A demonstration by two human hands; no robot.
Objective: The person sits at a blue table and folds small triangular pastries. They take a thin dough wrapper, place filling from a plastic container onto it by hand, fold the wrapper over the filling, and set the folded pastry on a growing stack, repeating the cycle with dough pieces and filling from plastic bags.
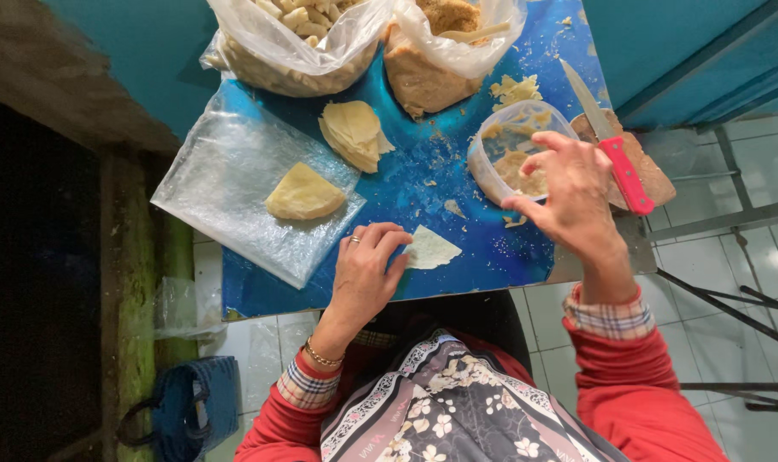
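Note:
My left hand (365, 267) rests on the blue table (440, 180), fingers touching the edge of a thin pale triangular wrapper (430, 249). My right hand (567, 190) hovers at the rim of a clear plastic container (495, 137) that holds yellowish filling, fingers spread and holding nothing I can see. A stack of folded wrappers (353, 133) lies further back. One folded filled piece (302, 193) sits on a clear plastic sheet (226, 180) at the left.
A red-handled knife (611, 145) lies on a brown board (650, 175) at the right. Two open plastic bags stand at the back, one with pale pieces (295, 51), one with brown crumbs (436, 60). A blue bag (188, 411) sits on the floor, left.

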